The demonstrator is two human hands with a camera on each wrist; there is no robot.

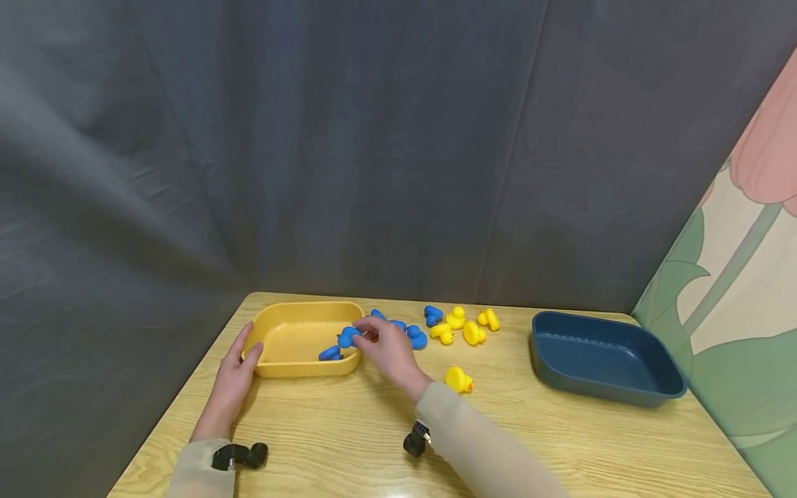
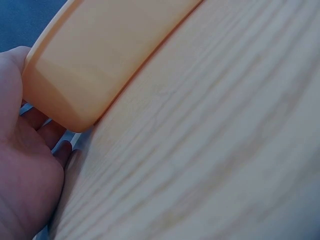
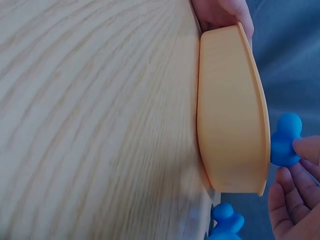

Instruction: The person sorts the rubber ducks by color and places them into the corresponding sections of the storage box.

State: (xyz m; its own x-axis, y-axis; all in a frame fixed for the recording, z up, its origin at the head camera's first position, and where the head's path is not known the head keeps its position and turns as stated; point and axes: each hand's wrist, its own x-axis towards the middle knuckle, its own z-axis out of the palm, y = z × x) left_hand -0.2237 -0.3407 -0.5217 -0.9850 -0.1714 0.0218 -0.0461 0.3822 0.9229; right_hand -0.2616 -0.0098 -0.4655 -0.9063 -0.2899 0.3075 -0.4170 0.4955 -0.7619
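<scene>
My right hand pinches a blue rubber duck over the right end of the yellow tray. In the right wrist view that blue duck is between thumb and fingers, just above the tray's rim. Another blue duck lies inside the tray. My left hand holds the tray's left end, thumb over the rim; in the left wrist view its fingers reach under the tray's corner. Beside the tray, several blue ducks lie on the table, partly hidden by my right hand.
Several yellow ducks lie right of the blue ones, with another blue duck among them. A single yellow duck lies nearer, by my right forearm. A dark blue tray stands at the right of the wooden table. A grey curtain hangs behind.
</scene>
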